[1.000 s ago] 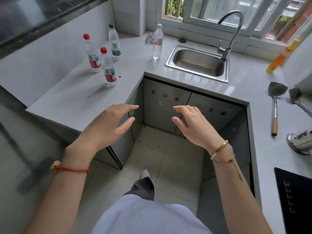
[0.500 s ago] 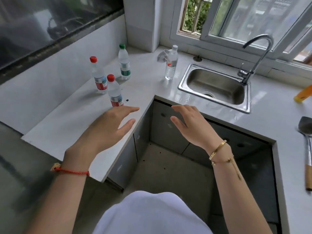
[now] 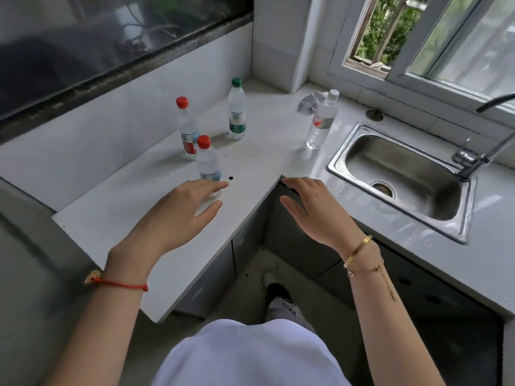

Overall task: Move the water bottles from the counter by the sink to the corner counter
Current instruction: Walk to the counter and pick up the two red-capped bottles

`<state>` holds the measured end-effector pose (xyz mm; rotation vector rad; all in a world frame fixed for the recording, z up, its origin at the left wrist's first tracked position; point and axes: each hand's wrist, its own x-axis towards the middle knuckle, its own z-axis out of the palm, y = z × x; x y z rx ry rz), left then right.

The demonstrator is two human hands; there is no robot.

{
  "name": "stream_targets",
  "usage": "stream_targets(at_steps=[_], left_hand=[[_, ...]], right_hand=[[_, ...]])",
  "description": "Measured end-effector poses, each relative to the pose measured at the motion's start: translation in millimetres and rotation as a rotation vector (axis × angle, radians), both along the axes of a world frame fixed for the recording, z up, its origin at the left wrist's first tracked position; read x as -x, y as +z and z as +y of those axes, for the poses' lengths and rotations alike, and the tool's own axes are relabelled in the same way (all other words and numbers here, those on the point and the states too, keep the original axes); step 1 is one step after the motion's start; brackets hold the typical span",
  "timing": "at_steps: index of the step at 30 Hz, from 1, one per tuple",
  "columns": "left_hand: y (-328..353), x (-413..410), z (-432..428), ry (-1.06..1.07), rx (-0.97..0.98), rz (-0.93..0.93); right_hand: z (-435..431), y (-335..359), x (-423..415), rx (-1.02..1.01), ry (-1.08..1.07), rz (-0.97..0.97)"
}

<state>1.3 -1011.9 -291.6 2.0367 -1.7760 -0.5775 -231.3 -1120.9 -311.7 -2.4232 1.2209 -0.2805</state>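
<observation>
Counter (image 3: pixel 117 218), L side: 2 red-cap bottles, far (image 3: pixel 187 128) and near (image 3: pixel 207 160), plus green-cap bottle (image 3: pixel 237 110), all upright; white-cap bottle (image 3: pixel 322 121) upright just beside sink (image 3: pixel 401 174), w/ crumpled rag (image 3: pixel 310 101) behind. Left hand (image 3: pixel 178 215) spread, empty, fingertips just short of near red-cap bottle. Right hand (image 3: pixel 315 211) spread, empty, over counter's inner corner.

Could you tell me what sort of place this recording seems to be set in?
Most likely a small home kitchen. A stainless sink with a faucet is set into a pale L-shaped counter under a window, and cabinet doors sit below.
</observation>
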Motion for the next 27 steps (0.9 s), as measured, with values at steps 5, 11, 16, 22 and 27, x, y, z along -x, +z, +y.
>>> stream_targets(at_steps=[5,11,16,22,27], left_hand=[[2.0,1.8,-38.2,0.12,0.026,0.004],[8.1,7.0,-76.2,0.295,0.016,0.02],[6.6,20.4,-93.6,0.411,0.022,0.019],[5.1,33.4,-104.3,0.523,0.042,0.0],[3.3,36.2,-109.2,0.594,0.043,-0.016]], right_hand=[[-62.0,6.7,-12.5,0.008,0.114,0.01],[-133.0,24.9,-27.5,0.055,0.259,0.011],[-169.2,25.2,-37.7,0.059,0.381,0.01],[-198.1,20.0,-46.9,0.016,0.504,0.012],[-211.6,15.3,-57.5,-0.005,0.585,0.025]])
